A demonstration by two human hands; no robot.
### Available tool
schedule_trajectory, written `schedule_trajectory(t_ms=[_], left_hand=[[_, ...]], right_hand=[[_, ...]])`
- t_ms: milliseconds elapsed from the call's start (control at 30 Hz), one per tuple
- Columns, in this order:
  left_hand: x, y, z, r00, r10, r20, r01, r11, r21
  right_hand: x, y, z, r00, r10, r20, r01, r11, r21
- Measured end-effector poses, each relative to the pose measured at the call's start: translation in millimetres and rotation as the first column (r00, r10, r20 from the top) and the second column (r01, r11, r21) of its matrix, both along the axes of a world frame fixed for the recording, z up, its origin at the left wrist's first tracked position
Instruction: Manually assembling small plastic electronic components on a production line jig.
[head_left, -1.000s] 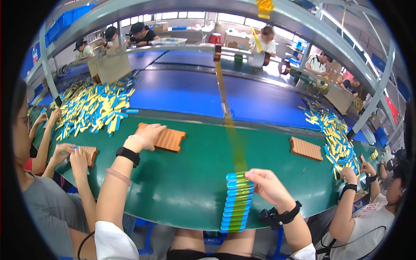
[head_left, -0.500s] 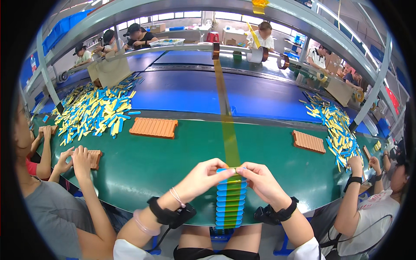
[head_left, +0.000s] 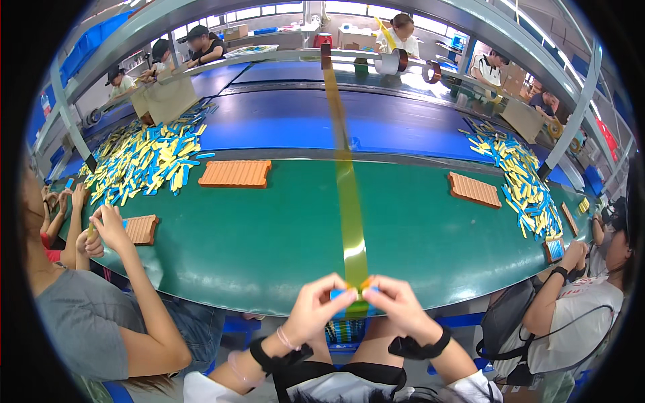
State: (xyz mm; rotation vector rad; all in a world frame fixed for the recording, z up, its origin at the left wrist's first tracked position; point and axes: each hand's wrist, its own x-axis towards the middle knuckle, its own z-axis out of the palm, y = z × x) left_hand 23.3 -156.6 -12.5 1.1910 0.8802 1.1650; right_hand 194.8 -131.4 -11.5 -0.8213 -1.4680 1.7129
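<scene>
A long strip of amber tape (head_left: 351, 228) runs from a brown tape roll (head_left: 326, 56) on the overhead bar down to my hands. At the near table edge, my left hand (head_left: 321, 302) and my right hand (head_left: 398, 303) pinch the two sides of the row of blue strips (head_left: 338, 294) stuck along the tape. Both thumbs and forefingers are closed on it, close together. Fingers hide most of the held part. Below the table edge the taped row hangs down over a blue container (head_left: 346, 347) between my knees.
Orange ribbed trays lie at left (head_left: 235, 173), right (head_left: 474, 189) and by a co-worker's hands (head_left: 142, 230). Piles of blue and yellow strips lie left (head_left: 144, 161) and right (head_left: 527, 191). People sit close on both sides. A metal frame (head_left: 430, 59) crosses overhead.
My hands have come down and nearer to me with the taped row. Most of the row has passed below the table edge, and more bare tape stretches across the table.
</scene>
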Motion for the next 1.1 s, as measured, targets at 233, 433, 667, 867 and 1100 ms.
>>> schedule_trajectory(t_ms=[233,433,667,867,1100], left_hand=[[-7,-13,-29,0.979,-0.109,-0.173,0.121,0.991,0.059],[-20,-42,-27,0.847,0.199,-0.492,-0.025,0.941,0.338],[2,-53,-186,0.912,-0.041,0.409,0.36,0.562,-0.745],[44,-10,-225,0.979,-0.204,0.028,0.171,0.732,-0.659],[-13,43,-217,0.968,-0.242,0.069,0.23,0.736,-0.636]], right_hand=[[12,2,-23,0.989,0.108,0.099,-0.136,0.929,0.344],[22,20,-27,0.984,0.09,0.151,-0.137,0.933,0.334],[30,16,-22,0.996,0.086,-0.024,-0.08,0.976,0.201],[36,17,-39,0.965,0.0,-0.264,0.012,0.999,0.044],[26,19,-35,0.991,0.081,-0.108,-0.072,0.993,0.088]])
